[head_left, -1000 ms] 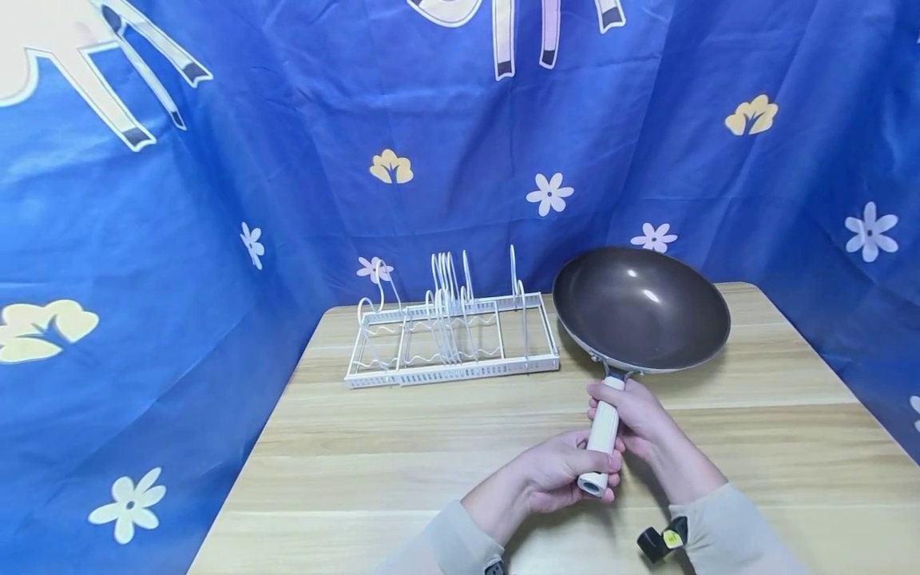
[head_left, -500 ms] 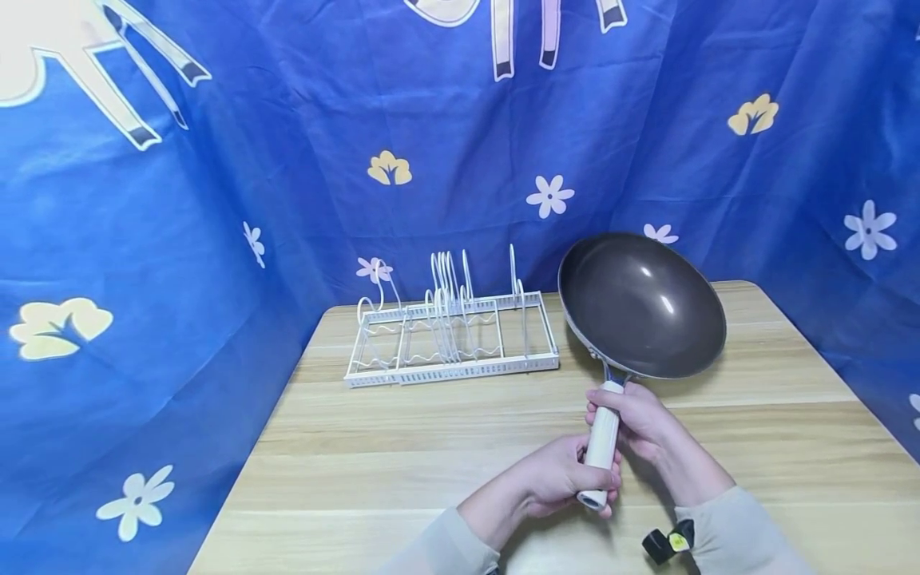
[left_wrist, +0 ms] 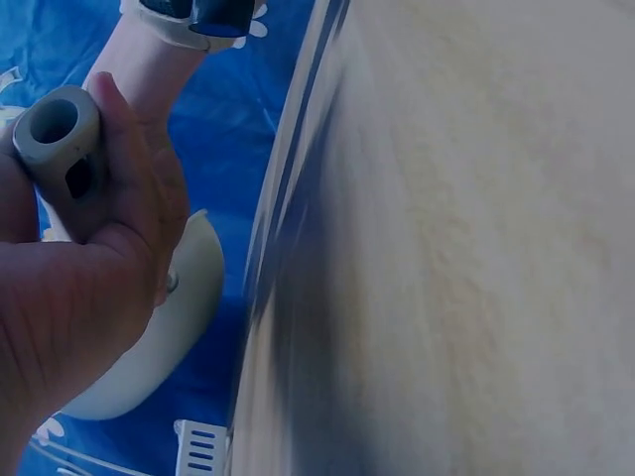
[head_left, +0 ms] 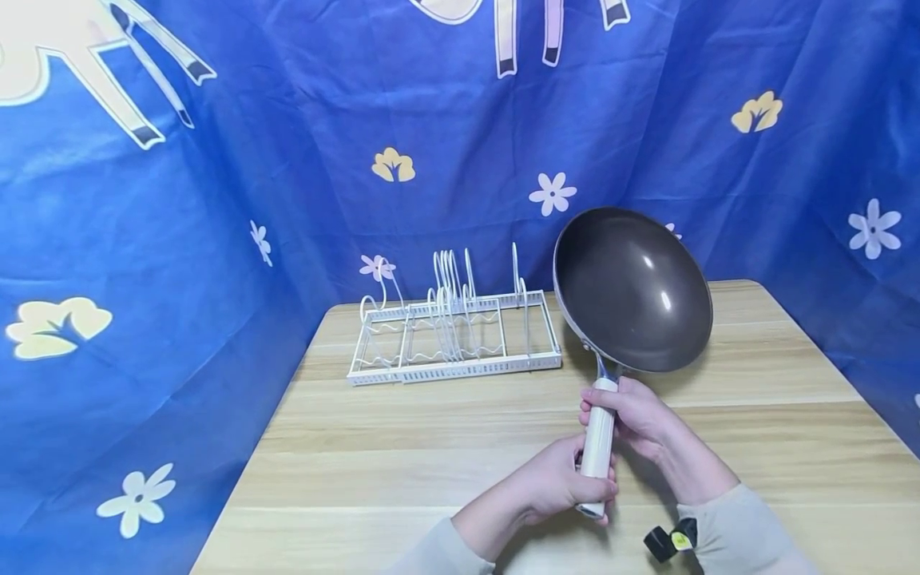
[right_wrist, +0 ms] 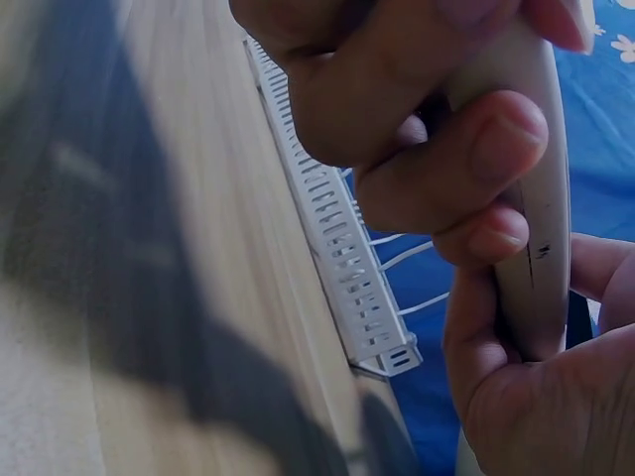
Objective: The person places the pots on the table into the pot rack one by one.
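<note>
A wok (head_left: 632,287) with a dark inside and a pale outside is held up over the right side of the table, its bowl tilted so the inside faces me. Both hands grip its white handle (head_left: 599,435). My left hand (head_left: 557,479) wraps the end of the handle, thumb across the top. Nearer the bowl, my right hand (head_left: 642,417) has its thumb over the handle and fingers curled beneath. The left wrist view shows the hollow end of the handle (left_wrist: 55,124) and the wok's pale underside (left_wrist: 164,337). In the right wrist view, curled fingers (right_wrist: 446,169) surround the handle.
Left of the wok, a white wire rack (head_left: 460,367) with several upright loops stands toward the back of the wooden table (head_left: 402,447). A blue patterned curtain (head_left: 474,120) encloses the back and both sides. A black strap device (head_left: 672,541) hangs at the right cuff.
The wok's bowl has tilted up steeper, its far rim rising and shifting slightly left. The handle's end has dropped toward me. Both hands keep their grip, and the rack stays in place.
</note>
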Demonstrator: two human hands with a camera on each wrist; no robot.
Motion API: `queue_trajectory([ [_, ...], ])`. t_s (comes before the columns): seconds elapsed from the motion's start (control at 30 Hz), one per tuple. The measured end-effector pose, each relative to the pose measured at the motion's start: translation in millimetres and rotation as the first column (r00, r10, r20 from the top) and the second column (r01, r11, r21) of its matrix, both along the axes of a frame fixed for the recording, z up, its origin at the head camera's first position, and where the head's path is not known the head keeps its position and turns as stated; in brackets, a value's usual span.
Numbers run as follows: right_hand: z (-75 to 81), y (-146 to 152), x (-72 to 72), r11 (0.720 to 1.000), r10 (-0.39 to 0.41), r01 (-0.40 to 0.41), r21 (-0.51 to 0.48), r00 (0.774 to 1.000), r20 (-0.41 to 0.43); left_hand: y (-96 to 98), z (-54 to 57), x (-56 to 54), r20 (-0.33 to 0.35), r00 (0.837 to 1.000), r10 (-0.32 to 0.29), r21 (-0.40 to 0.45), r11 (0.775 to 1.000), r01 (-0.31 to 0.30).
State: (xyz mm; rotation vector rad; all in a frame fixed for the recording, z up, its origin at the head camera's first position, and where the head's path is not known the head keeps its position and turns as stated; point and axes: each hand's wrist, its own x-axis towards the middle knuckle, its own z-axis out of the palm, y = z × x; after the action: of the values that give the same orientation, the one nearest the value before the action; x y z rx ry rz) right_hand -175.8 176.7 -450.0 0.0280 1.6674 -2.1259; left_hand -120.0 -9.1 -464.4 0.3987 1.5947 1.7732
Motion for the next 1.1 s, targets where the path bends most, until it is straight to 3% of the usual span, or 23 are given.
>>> queue_trajectory([
  [0.37,9.9,-3.6,1.2,0.999,0.044,-0.044,0.004,0.998,-0.048,-5.1,7.1,5.8,-0.131,0.99,0.042,-0.124,0.991,-0.058],
  [0.63,18.4,-7.8,-0.1,0.997,0.078,-0.078,0.0,0.993,-0.09,-7.4,13.6,7.7,-0.242,0.968,0.064,-0.199,0.973,-0.114],
  [0.9,26.6,-10.9,0.2,0.994,0.11,-0.109,0.013,0.986,-0.123,-13.5,18.4,9.7,-0.379,0.924,0.053,-0.291,0.941,-0.173],
  [1.1,32.5,-15.1,-0.1,0.988,0.154,-0.149,0.044,0.973,-0.171,-20.2,20.0,12.2,-0.456,0.889,0.055,-0.354,0.904,-0.238],
])
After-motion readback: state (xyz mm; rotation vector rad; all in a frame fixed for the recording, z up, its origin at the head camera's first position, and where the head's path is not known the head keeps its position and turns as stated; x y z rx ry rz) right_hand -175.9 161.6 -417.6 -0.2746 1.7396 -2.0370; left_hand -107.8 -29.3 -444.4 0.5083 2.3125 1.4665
